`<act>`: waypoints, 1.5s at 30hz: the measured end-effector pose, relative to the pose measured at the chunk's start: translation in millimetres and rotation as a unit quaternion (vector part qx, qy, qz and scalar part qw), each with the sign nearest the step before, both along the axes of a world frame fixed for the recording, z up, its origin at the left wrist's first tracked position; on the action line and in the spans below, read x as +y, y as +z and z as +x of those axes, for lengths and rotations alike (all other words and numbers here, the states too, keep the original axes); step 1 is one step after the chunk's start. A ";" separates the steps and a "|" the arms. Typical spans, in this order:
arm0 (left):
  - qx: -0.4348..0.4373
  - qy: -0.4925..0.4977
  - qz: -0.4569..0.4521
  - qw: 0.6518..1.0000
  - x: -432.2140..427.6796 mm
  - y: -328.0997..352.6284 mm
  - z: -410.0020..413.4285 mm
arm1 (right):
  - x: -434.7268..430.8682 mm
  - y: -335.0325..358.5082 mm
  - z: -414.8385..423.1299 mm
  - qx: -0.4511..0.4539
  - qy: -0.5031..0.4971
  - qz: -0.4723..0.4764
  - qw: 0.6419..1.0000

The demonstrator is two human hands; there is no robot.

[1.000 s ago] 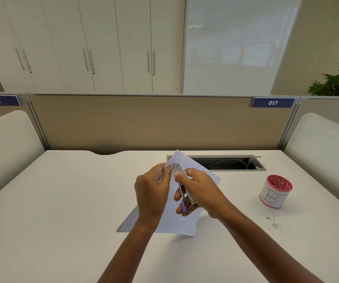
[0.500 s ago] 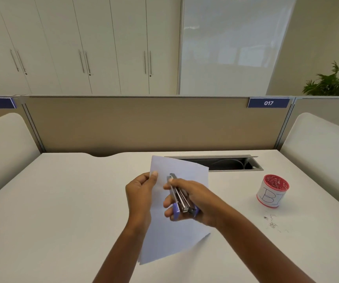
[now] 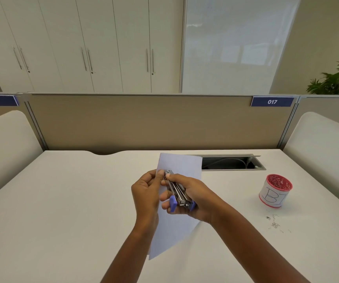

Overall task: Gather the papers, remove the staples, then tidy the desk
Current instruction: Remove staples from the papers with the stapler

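Observation:
My left hand (image 3: pixel 147 193) pinches the left edge of a white sheaf of papers (image 3: pixel 179 166), held upright over the middle of the white desk (image 3: pixel 62 201). My right hand (image 3: pixel 193 197) grips a metal stapler with blue ends (image 3: pixel 176 193), its metal tip pressed to the paper near my left thumb. The lower part of the papers hangs between my forearms.
A red-rimmed white cup marked with letters (image 3: pixel 274 190) stands at the right, with loose staples (image 3: pixel 274 223) scattered in front of it. An open cable slot (image 3: pixel 231 163) lies at the desk's back. Beige partitions and white side screens enclose the desk.
The papers swung from a tilted, spread position to nearly upright. The stapler's tip came back up against the paper next to my left thumb.

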State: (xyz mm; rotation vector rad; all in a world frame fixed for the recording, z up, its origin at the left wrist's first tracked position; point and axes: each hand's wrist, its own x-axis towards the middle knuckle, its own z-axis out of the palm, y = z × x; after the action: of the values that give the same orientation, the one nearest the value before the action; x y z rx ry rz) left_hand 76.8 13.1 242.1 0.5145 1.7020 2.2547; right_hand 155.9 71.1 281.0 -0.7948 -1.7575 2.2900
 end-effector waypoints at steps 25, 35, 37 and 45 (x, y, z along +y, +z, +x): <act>0.007 0.025 0.077 0.997 8.4 -9.4 1.8 | -9.0 -3.2 -2.3 0.092 -0.086 -0.316 0.941; 0.001 0.046 0.094 0.995 17.9 -7.2 6.7 | -11.8 -4.1 -5.6 0.151 -0.121 -0.415 0.889; -0.036 0.026 0.088 0.995 19.1 -5.9 5.1 | -11.0 -6.2 -7.9 0.136 -0.137 -0.354 0.915; -0.183 -0.095 0.061 0.977 11.7 6.3 -10.2 | 20.4 -10.6 -5.0 -0.020 -0.097 0.246 0.964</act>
State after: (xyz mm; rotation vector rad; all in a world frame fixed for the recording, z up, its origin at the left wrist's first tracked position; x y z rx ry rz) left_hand 66.6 24.8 248.5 0.2527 1.2851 2.1637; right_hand 151.0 91.5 270.3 -0.8644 -2.0366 1.6209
